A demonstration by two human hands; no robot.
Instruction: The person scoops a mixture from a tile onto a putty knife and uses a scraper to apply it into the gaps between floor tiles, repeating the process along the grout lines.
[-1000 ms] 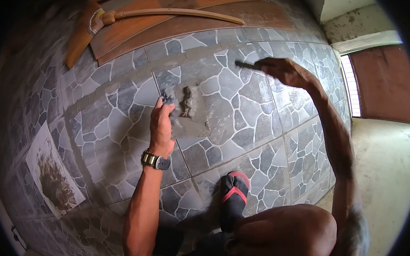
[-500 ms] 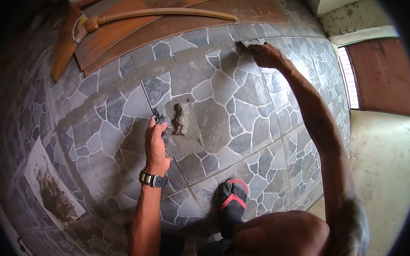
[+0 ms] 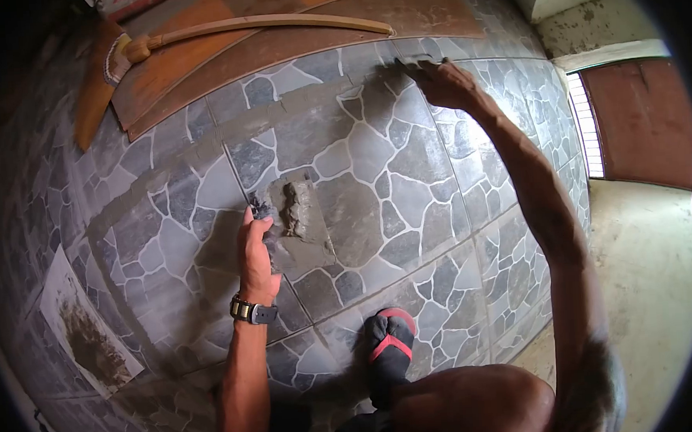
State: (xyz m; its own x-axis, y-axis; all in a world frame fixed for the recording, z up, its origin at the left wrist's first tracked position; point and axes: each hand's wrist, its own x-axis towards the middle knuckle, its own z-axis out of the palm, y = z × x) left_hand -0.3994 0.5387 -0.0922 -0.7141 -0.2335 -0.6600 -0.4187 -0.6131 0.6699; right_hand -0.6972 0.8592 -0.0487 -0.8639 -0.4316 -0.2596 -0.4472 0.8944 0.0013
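Observation:
My left hand (image 3: 257, 257), with a watch at its wrist, grips the near-left edge of a flat grey board (image 3: 313, 254). A thick ridge of wet grout (image 3: 295, 209) lies on that board. Out at the far side, my right hand (image 3: 450, 83) is closed around a putty knife (image 3: 420, 63), its blade pointing left at the joint between floor tiles (image 3: 422, 164). Most of the tool's handle is hidden by my fingers. A wide band of grey grout (image 3: 276, 108) runs along the far joint, left of the blade.
Brown boards (image 3: 304, 52) lie along the far side with a wooden-handled broom (image 3: 263, 21) on them. A stained white sheet (image 3: 91, 330) lies at left. My foot in a red-strapped flip-flop (image 3: 392, 340) stands on the tiles. A reddish-brown door (image 3: 634, 127) is at right.
My right hand and the putty knife have shifted slightly left and farther away along the joint. The left hand still holds the board; the whole view has moved a little.

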